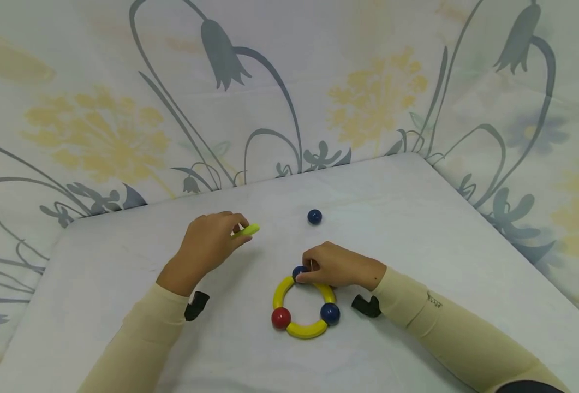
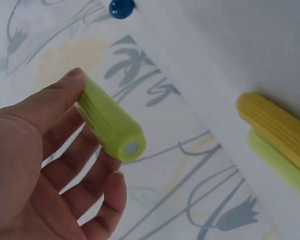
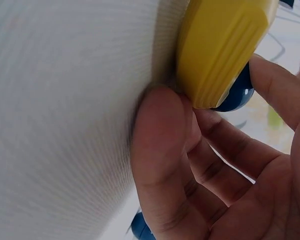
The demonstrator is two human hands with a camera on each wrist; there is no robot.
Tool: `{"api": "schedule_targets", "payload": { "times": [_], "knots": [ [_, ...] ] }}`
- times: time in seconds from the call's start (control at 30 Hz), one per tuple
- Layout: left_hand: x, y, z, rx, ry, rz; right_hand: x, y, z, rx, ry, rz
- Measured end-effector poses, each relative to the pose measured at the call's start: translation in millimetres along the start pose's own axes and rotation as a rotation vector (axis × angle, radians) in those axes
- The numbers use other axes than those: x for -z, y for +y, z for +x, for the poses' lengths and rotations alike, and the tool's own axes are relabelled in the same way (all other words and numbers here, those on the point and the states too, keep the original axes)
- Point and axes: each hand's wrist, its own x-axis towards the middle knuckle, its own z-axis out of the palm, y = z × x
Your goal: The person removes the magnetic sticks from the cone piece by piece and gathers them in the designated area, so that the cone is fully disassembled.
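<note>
My left hand [image 1: 208, 245] is raised over the left part of the table and pinches a lime-green rod [image 2: 107, 120] between thumb and fingers. A round grey metal spot shows in the rod's near end. On the table lies a ring of three yellow curved bars [image 1: 306, 330] joined by a red ball [image 1: 281, 317], a blue ball at the right [image 1: 330, 314] and a blue ball at the top [image 1: 299, 274]. My right hand [image 1: 340, 266] grips the ring at that top ball. In the right wrist view, its fingers surround a yellow bar [image 3: 222, 50] and a blue ball [image 3: 239, 92].
Beyond the ring, a loose dark blue ball [image 1: 315, 216] sits on the white tabletop [image 1: 377, 213]. A yellow bar [image 2: 275, 122] and a lime-green piece [image 2: 277, 157] lie at the right of the left wrist view. Flower-patterned cloth [image 1: 289, 82] hangs behind the table.
</note>
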Motion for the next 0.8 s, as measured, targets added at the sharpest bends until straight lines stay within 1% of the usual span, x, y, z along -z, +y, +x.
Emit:
{"api": "schedule_targets", "payload": {
  "times": [0.07, 0.2, 0.27, 0.47, 0.63, 0.8],
  "knots": [
    [-3.7, -5.8, -6.3, 0.027, -0.028, -0.018, -1.2, 0.8, -0.6, 0.007, 0.003, -0.003],
    [-15.4, -15.9, -18.6, 0.074, -0.113, -0.045, -2.8, 1.9, -1.2, 0.010, 0.002, -0.007],
    [-20.4, -20.3, -23.7, 0.093, -0.133, -0.045, -2.7, 2.3, -1.0, 0.010, 0.003, -0.006],
    [-28.4, -29.3, -31.2, 0.123, -0.117, -0.029, -1.8, 2.6, -0.3, 0.001, 0.005, -0.006],
    [-30.9, -33.1, -31.9, 0.144, -0.109, -0.006, -0.8, 2.4, -0.1, 0.004, 0.003, -0.003],
    [-31.1, -33.8, -31.4, 0.160, -0.096, 0.012, -0.3, 3.0, 0.9, 0.003, 0.003, 0.007]
  ]
}}
